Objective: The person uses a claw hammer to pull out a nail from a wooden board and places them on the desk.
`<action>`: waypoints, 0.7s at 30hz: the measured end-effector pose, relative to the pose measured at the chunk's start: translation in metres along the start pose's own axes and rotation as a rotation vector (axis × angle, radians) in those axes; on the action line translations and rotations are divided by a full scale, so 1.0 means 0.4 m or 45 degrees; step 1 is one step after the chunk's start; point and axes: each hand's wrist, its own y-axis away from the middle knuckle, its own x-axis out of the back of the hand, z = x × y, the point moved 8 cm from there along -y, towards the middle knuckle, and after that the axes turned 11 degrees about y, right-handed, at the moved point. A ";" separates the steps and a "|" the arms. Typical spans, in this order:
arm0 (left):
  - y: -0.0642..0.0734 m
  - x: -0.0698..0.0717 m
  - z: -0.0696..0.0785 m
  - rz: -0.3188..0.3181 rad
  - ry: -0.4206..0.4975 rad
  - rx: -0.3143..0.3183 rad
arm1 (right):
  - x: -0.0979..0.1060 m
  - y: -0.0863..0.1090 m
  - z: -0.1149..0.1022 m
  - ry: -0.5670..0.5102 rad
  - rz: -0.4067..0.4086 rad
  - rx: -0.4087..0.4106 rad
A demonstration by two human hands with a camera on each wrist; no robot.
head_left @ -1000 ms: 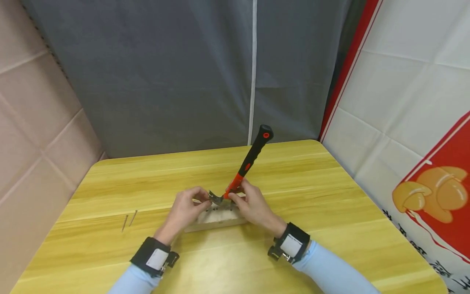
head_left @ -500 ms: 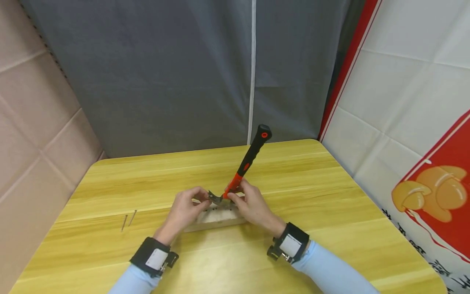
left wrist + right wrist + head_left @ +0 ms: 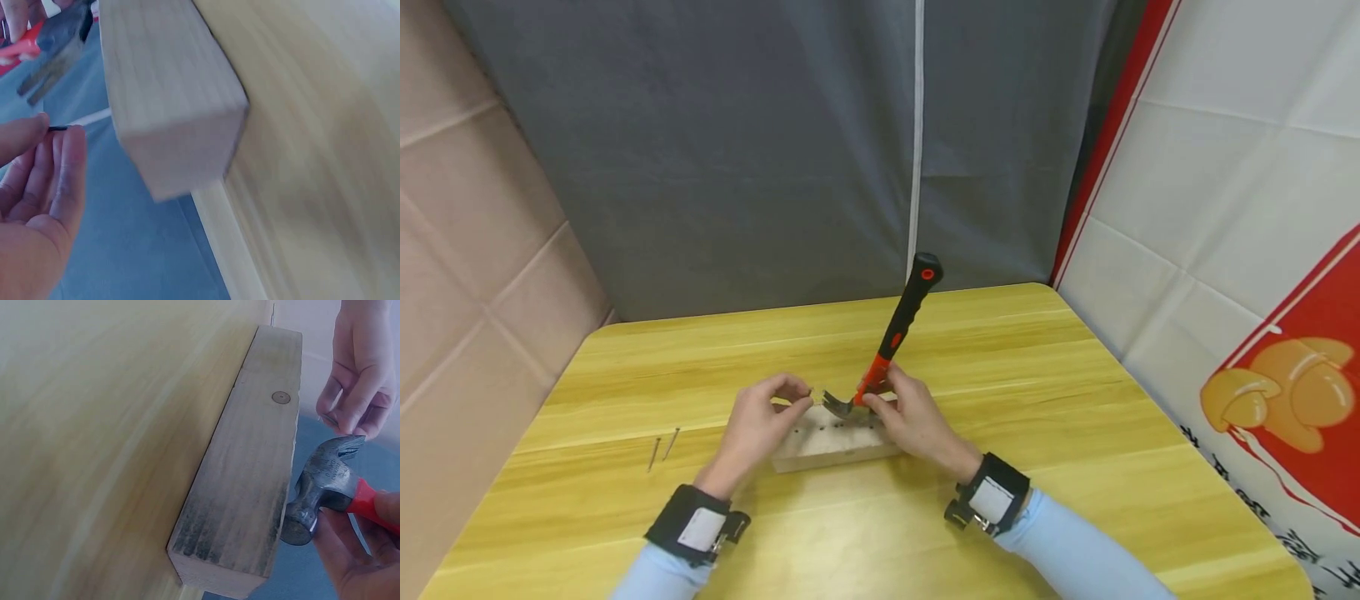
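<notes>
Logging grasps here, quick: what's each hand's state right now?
Left hand: closed, pinching what looks like a nail.
Right hand: closed, holding a claw hammer.

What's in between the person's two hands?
The hammer head is between the left hand and the right hand, with the wooden block below it. That shows in the head view.

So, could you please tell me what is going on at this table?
A person is working over a wooden block on the table. The right hand grips a hammer near its head, handle slanting up. The left hand pinches a thin dark piece, possibly a nail, close to the hammer's claw. Two more nails lie on the tabletop to the left.
</notes>
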 end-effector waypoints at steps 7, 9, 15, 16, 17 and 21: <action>0.013 0.086 -0.046 0.069 -0.301 0.049 | -0.012 -0.002 0.003 0.009 -0.029 -0.021; 0.024 0.113 -0.064 0.080 -0.372 0.083 | -0.013 -0.002 0.000 0.022 -0.032 -0.021; 0.063 0.174 -0.118 0.063 -0.513 0.194 | -0.015 -0.003 -0.009 0.056 -0.042 0.009; 0.068 0.182 -0.124 0.057 -0.532 0.204 | -0.015 -0.003 -0.011 0.058 -0.045 0.016; 0.074 0.190 -0.129 0.050 -0.544 0.215 | -0.015 -0.003 -0.012 0.055 -0.046 0.024; 0.094 0.219 -0.155 0.002 -0.593 0.305 | -0.019 -0.002 -0.017 0.059 -0.055 0.051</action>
